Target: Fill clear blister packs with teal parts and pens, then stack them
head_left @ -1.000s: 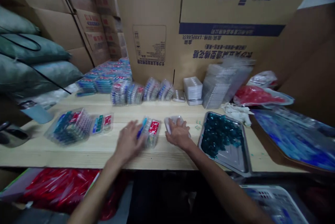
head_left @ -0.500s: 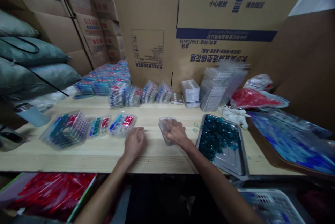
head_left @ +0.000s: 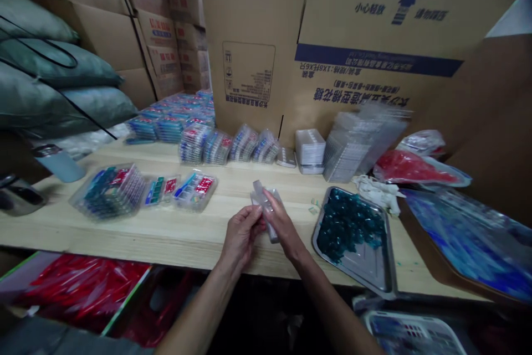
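My right hand (head_left: 281,222) is closed on a thin clear plastic tray (head_left: 258,189), which stands tilted up in its fingers. From the left, my left hand (head_left: 241,232) pinches the near edge of the same piece, thumb and forefinger together. Beneath the hands more clear plastic (head_left: 273,235) rests on the table; my fingers hide much of it, so I cannot tell how many pieces there are. To the left lies a clear tray (head_left: 195,191) filled with red and blue items. On the right is a metal tray (head_left: 369,266) of dark teal wrapped pieces (head_left: 349,222).
Filled clear packs (head_left: 112,197) are stacked at the left, near a light blue flask (head_left: 60,164). Along the back stand more filled stacks (head_left: 195,144) and tall clear trays (head_left: 344,147) before a large carton (head_left: 249,11). A carton of blue packets (head_left: 465,233) sits far right.
My left hand has moved right to meet my right hand and now pinches the plastic. The tray that lay flat under my right hand is now partly lifted and tilted. The view has shifted slightly.
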`<state>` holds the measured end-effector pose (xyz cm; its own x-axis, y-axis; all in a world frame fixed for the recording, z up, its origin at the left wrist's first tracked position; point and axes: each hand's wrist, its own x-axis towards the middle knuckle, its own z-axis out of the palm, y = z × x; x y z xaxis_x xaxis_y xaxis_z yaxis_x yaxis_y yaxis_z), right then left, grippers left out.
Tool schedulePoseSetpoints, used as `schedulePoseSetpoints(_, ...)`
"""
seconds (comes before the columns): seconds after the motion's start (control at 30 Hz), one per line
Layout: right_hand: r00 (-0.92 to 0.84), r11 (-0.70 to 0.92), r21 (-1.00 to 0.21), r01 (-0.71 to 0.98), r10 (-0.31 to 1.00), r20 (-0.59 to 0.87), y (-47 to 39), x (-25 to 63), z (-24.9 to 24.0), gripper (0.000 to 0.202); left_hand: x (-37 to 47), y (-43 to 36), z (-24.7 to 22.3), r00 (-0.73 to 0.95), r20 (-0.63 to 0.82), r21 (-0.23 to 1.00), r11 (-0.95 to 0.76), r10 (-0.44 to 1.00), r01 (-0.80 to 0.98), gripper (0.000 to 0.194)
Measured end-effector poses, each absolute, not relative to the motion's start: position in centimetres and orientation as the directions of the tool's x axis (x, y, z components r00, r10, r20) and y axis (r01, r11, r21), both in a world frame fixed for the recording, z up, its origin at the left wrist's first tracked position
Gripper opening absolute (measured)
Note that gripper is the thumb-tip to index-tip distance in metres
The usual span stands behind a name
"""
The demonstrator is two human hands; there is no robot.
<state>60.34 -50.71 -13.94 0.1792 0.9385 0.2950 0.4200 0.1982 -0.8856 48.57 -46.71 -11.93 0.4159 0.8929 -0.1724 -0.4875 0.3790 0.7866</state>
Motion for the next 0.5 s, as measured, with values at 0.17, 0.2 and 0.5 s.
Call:
schedulePoseSetpoints(0.17, 0.173, 0.083, -0.624, 0.777, 0.925, 0.339, -52.3, 58.3, -12.5, 0.078, 47.0, -46.1, -12.6, 0.323, -0.152, 0.835, 0.296, 0.934, -0.464, 0.049)
schedulePoseSetpoints(0.2, 0.155, 0.111, -0.641, 0.76, 0.926, 0.344, -52.4, 58.1, -12.3, 0.079, 46.6, -45.7, -12.7, 0.318, -0.152, 0.845, 0.29, 0.936, -0.45, 0.05)
schedulePoseSetpoints(0.5, 0.095, -0.056, -0.901, -0.431, 0.99, -0.107, -51.6, 57.6, -14.6, 0.072, 46.1, -44.8, -14.7, 0.209, -0.07, 0.961, 0.122, 0.975, -0.25, 0.059)
